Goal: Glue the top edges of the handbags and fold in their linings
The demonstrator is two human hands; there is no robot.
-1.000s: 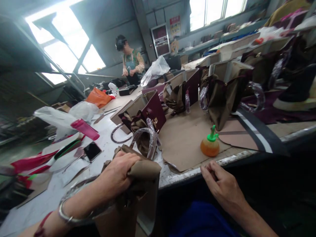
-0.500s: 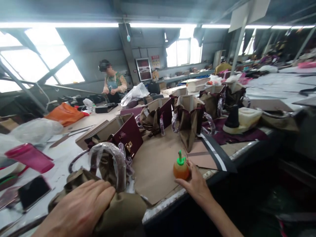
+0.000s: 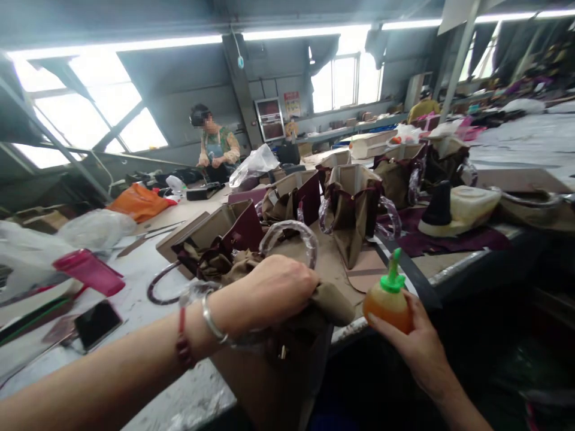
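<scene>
My left hand is closed over the bunched olive-brown lining of a handbag that hangs over the table's near edge. A plastic-wrapped handle arches just behind that hand. My right hand grips a small round orange bottle with a green nozzle, held up off the table in front of me, to the right of the bag.
Several maroon and tan handbags stand in a row on brown cardboard across the table. A phone, a pink case and plastic bags lie at left. Another person works at the far end.
My right hand reached the orange bottle on the cardboard, closed on it and lifted it toward me. My left hand stayed clamped on the bag's lining.
</scene>
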